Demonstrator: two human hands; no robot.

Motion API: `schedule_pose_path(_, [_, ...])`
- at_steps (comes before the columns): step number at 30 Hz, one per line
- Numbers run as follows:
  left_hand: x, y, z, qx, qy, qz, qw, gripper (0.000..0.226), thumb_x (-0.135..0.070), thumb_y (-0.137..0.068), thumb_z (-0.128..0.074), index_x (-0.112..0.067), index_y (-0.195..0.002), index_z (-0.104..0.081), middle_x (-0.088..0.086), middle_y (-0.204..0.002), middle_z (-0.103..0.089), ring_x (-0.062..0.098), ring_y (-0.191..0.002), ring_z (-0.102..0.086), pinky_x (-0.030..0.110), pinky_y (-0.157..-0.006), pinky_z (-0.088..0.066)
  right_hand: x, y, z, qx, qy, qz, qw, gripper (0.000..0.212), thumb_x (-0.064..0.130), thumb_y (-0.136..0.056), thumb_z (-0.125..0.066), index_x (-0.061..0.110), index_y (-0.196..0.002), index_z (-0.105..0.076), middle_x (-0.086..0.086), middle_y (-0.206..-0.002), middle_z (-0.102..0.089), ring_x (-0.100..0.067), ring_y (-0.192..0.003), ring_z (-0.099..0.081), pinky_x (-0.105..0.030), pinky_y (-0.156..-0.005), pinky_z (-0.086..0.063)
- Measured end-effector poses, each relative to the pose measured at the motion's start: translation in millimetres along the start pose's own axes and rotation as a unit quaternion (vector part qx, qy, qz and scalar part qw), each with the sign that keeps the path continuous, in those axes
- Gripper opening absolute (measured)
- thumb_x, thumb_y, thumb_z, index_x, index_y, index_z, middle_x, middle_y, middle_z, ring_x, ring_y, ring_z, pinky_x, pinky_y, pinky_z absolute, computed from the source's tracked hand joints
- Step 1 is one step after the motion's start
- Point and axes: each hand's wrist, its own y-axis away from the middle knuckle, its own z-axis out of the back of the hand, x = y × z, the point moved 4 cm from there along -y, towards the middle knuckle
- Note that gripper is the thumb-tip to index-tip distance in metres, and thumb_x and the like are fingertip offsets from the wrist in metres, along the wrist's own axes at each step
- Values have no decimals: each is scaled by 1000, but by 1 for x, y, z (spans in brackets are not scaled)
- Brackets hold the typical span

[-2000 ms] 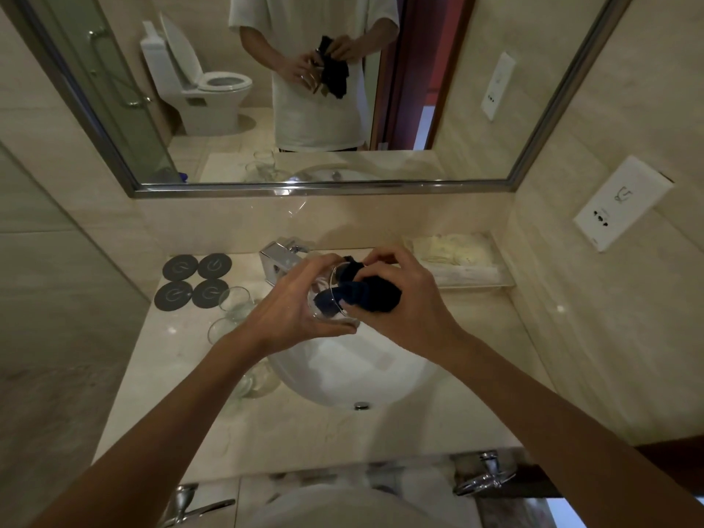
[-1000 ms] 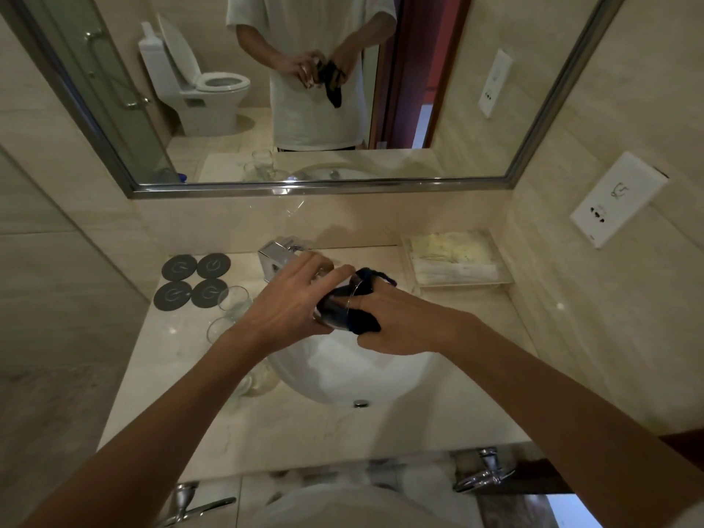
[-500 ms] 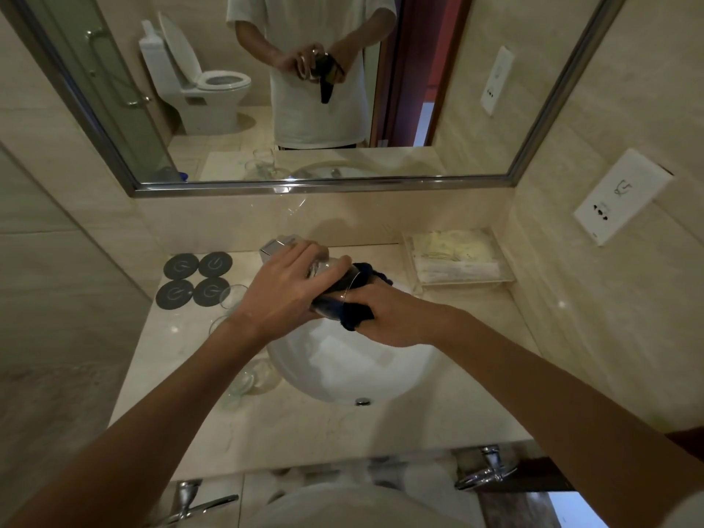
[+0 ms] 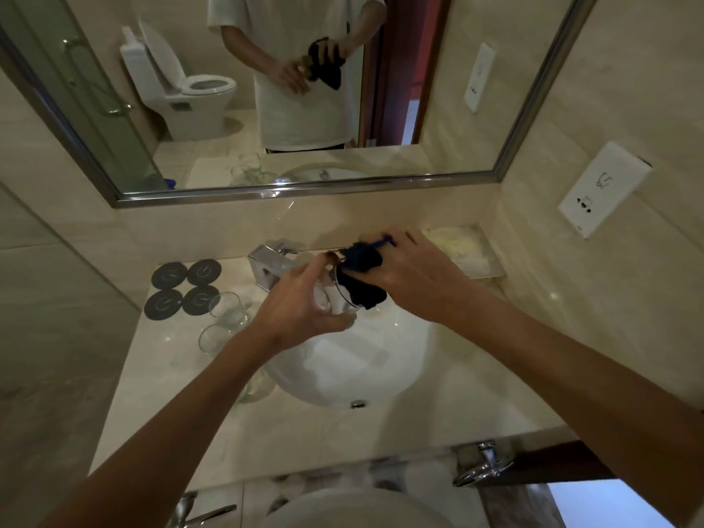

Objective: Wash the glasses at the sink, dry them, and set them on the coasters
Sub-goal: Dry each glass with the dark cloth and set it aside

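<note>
Over the white sink [image 4: 384, 367], my left hand [image 4: 293, 302] grips a clear glass [image 4: 335, 299] tipped on its side. My right hand [image 4: 411, 276] holds a dark blue cloth [image 4: 362, 276] bunched against the glass's mouth. Several dark round coasters [image 4: 185, 285] lie bare at the counter's back left. Beside them stand two clear glasses, one glass [image 4: 228, 308] nearer the coasters and another glass [image 4: 213, 339] in front of it. A third glass [image 4: 259, 390] shows partly under my left forearm.
A chrome tap [image 4: 272, 266] stands behind the sink. A clear tray [image 4: 466, 257] with pale items sits at the back right. The marble counter [image 4: 304, 440] ends at a front edge. A mirror [image 4: 304, 89] and a wall socket [image 4: 604, 188] are on the walls.
The glass has been turned in my left hand, its mouth now more to the right. My right hand has shifted up and right with the cloth. The view has tilted slightly.
</note>
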Motion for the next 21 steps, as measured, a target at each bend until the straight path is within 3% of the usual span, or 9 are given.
schedule_pose_path(2, [7,-2,-15,0,39,20,999,81,-52,-63,-84,-33,-132,-45,-8,-122,-59,12,-108,-57,38,-89,-52,-12,14,0,-16,-149,-119,982,51,-2,-79,-64,21,-125,-66,-20,-117,-60,-38,-104,-55,-46,-85,-53])
schedule_pose_path(5, [8,-5,-37,-20,49,7,999,81,-46,-61,-91,-21,-128,-54,-5,-123,-54,13,-107,-54,32,-90,-50,-30,41,-5,-34,-379,-314,870,44,-2,-76,-67,18,-115,-69,-13,-121,-57,-28,-107,-54,-36,-90,-49])
schedule_pose_path(8, [1,-8,-67,-8,74,25,997,75,-38,-58,-94,-18,-120,-58,-3,-114,-58,16,-99,-55,31,-86,-50,-40,71,-10,-18,-457,-422,783,31,-1,-81,-66,21,-102,-69,13,-98,-63,-7,-90,-58,-20,-80,-44])
schedule_pose_path(11, [-11,-15,-103,37,91,35,995,79,-34,-56,-95,-16,-122,-55,-2,-112,-59,17,-98,-57,33,-88,-50,-46,109,-17,-19,-490,-491,720,24,3,-84,-66,24,-95,-68,18,-85,-66,-4,-81,-64,-21,-74,-49])
schedule_pose_path(13, [-22,-20,-127,73,109,27,991,82,-34,-56,-95,-20,-124,-51,-4,-110,-59,16,-95,-58,29,-84,-49,-52,136,-24,-21,-478,-529,701,23,4,-84,-67,25,-94,-68,15,-86,-67,-12,-87,-66,-27,-80,-52])
schedule_pose_path(16, [-36,-26,-165,120,124,20,985,82,-31,-58,-94,-19,-123,-46,-3,-106,-59,14,-87,-57,12,-73,-41,-63,174,-34,-14,-438,-579,687,21,5,-82,-68,18,-99,-71,7,-90,-68,-16,-90,-66,-26,-79,-51])
schedule_pose_path(21, [-56,-39,-237,199,127,15,972,82,-25,-59,-94,-12,-122,-42,6,-109,-55,19,-89,-51,5,-69,-37,-82,229,-42,4,-406,-613,677,21,6,-83,-70,13,-103,-72,4,-91,-68,-13,-85,-63,-25,-77,-51])
